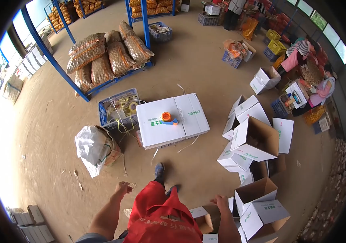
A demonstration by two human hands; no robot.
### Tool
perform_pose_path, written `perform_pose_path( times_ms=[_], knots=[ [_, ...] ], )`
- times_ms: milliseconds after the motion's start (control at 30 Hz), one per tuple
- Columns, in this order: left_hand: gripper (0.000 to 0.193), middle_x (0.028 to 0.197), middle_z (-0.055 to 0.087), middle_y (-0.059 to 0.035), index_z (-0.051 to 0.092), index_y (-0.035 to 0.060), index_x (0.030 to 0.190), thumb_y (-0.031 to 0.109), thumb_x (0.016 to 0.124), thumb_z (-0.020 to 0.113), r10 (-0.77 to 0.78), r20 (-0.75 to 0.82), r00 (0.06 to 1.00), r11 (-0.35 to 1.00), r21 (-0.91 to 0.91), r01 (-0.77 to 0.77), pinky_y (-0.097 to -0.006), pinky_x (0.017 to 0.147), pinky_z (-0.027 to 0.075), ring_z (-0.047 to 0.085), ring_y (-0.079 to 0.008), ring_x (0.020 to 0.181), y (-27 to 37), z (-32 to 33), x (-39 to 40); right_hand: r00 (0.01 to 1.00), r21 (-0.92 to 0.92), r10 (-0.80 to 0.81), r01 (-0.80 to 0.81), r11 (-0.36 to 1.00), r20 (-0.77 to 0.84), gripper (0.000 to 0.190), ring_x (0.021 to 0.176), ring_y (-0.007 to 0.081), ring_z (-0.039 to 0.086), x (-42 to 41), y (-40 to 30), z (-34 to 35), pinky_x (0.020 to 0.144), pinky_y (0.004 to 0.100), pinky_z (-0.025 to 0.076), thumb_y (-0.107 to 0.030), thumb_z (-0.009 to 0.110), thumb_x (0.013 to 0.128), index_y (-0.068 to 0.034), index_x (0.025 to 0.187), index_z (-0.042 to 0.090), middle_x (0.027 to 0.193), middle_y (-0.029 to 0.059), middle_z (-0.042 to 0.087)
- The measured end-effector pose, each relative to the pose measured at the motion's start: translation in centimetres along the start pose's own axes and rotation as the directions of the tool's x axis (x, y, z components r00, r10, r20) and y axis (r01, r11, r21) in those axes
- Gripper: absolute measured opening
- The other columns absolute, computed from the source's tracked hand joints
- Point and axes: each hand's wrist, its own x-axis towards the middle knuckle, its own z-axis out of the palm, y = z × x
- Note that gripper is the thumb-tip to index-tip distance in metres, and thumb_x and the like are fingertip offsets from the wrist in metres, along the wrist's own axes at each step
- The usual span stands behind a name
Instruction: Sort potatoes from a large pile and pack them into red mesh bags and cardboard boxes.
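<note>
My left hand (124, 188) hangs over the bare floor at the lower left, fingers loosely bent and holding nothing. On the right, my right hand (219, 201) is held out beside the open cartons, also with nothing visible in it. Before me lies a stack of flat white cardboard (157, 133) with green print, resting on a crate that is mostly hidden. An orange and blue tape dispenser (170, 118) sits on top of it. Open white cartons (240, 133), brown inside, are heaped to the right. A red apron covers my front.
A blue plastic crate (102, 114) with straps and tape adjoins the stack. A sack with white plastic (91, 145) stands at left. Filled mesh sacks (119, 57) lie on a blue metal rack (43, 51). Several people (297, 54) work at the upper right. White straps lie near my feet.
</note>
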Motion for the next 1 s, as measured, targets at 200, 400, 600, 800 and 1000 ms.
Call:
perform_pose_path(
  times_ms=[200,400,600,800,1000],
  knots=[
    [0.024,0.082,0.072,-0.0159,0.062,0.0007,0.107,0.020,0.096,0.054,-0.021,0.032,0.999,1.000,0.012,0.021,-0.0334,0.052,0.055,0.070,-0.0228,0.064,7.8,4.8,6.6,0.988,-0.020,-0.107,0.110,0.994,0.112,0.032,0.074,0.0234,0.074,6.1,-7.6,3.2,0.063,0.0282,0.056,-0.021,0.053,0.097,0.006,0.109,0.064,0.082,0.0153,0.073],
    [0.027,0.081,0.072,-0.0161,0.062,0.0014,0.112,0.022,0.097,0.053,-0.047,0.146,0.988,0.980,0.196,0.018,-0.0318,0.051,0.054,0.069,-0.0221,0.061,19.0,11.5,13.3,0.996,-0.105,0.070,-0.063,0.992,0.060,0.037,0.077,0.0243,0.074,8.1,-7.2,1.5,0.063,0.0292,0.058,-0.021,0.052,0.098,0.011,0.116,0.061,0.084,0.0179,0.074],
    [0.030,0.080,0.070,-0.0162,0.058,-0.0013,0.113,0.023,0.098,0.049,0.076,0.201,0.977,0.982,0.154,-0.108,-0.0305,0.048,0.053,0.067,-0.0195,0.059,29.9,14.0,17.6,0.993,-0.020,0.066,-0.068,0.997,-0.095,0.032,0.081,0.0181,0.072,11.4,-18.4,0.6,0.070,0.0297,0.055,-0.018,0.052,0.098,0.004,0.118,0.063,0.085,0.0131,0.075],
    [0.036,0.079,0.070,-0.0158,0.057,-0.0015,0.112,0.030,0.100,0.043,0.048,0.130,0.990,0.977,0.199,-0.073,-0.0301,0.047,0.052,0.066,-0.0201,0.059,34.2,16.1,19.1,0.999,0.100,0.031,-0.028,0.995,-0.026,0.033,0.082,0.0202,0.073,14.9,-22.5,0.3,0.071,0.0300,0.055,-0.019,0.051,0.099,0.001,0.123,0.061,0.089,0.0141,0.075],
    [0.042,0.078,0.070,-0.0157,0.055,-0.0013,0.112,0.037,0.102,0.039,0.006,0.047,0.999,1.000,0.007,-0.006,-0.0287,0.046,0.050,0.065,-0.0196,0.057,31.6,19.7,15.8,0.996,-0.038,0.038,-0.035,0.999,0.078,0.033,0.081,0.0199,0.073,19.9,-23.6,-4.7,0.070,0.0306,0.056,-0.019,0.049,0.099,0.002,0.123,0.061,0.091,0.0143,0.075]
  ],
)
